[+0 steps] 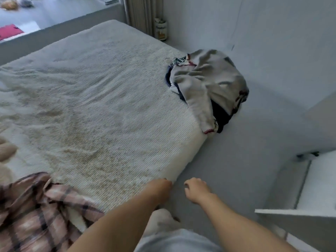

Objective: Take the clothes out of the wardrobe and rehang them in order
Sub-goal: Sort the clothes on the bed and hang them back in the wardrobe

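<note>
A heap of clothes [209, 86], grey on top with red stitching and dark garments beneath, lies on the far right corner of the bed [101, 99] and hangs over its edge. A pink and black plaid garment [36, 211] lies crumpled on the bed's near left corner. My left hand [161, 186] is at the bed's near edge, fingers curled down and hidden. My right hand [196, 188] hovers over the floor just right of it, fingers loosely curled, holding nothing. Both hands are far from the grey heap.
The bed has a ribbed cream cover. Grey floor [236, 160] runs along its right side. A white wardrobe door and shelf [309, 197] stand at the right. A curtain [140, 13] and a small jar [161, 30] are at the far corner.
</note>
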